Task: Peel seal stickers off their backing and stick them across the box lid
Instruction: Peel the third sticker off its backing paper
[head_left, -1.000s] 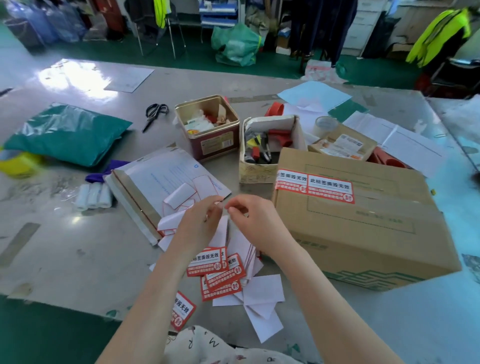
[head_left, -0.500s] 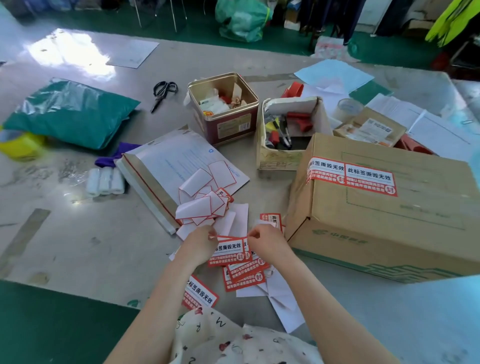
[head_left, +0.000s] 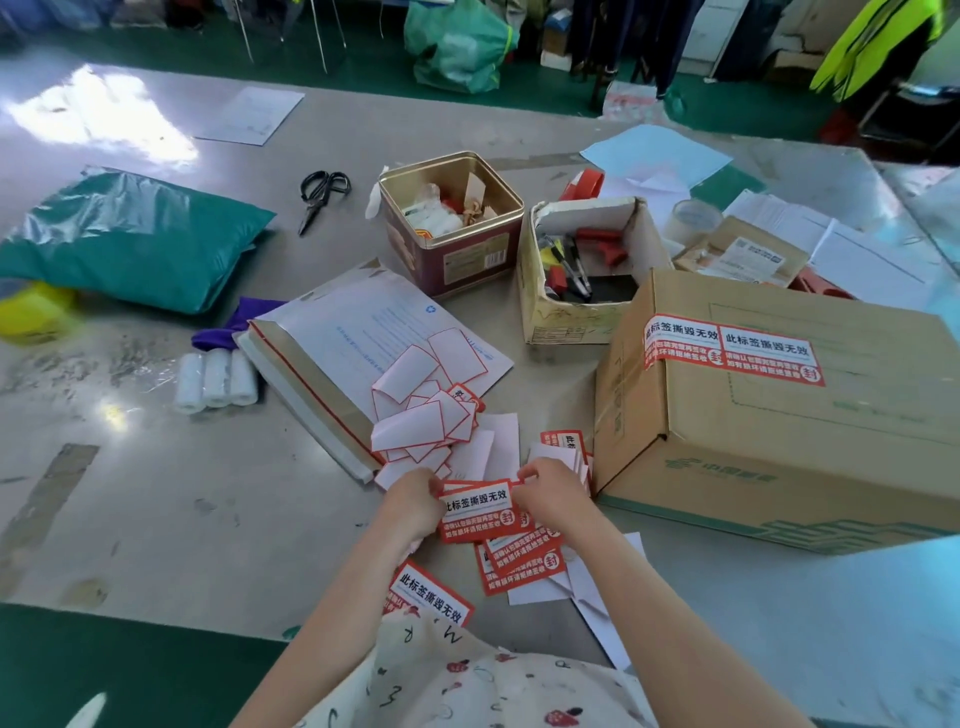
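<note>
Both hands pinch one sticker (head_left: 480, 512) by its short ends, left hand (head_left: 415, 501) at nine o'clock, right hand (head_left: 550, 493) at three, with the box (head_left: 779, 431) toward two o'clock, nearer the right hand.

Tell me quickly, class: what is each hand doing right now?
Left hand: fingers pinch the left edge of the seal sticker.
Right hand: fingers pinch the same sticker's right edge.

hands (head_left: 483, 501) lowered to the pile — now pinching a seal sticker (head_left: 480, 512)
</note>
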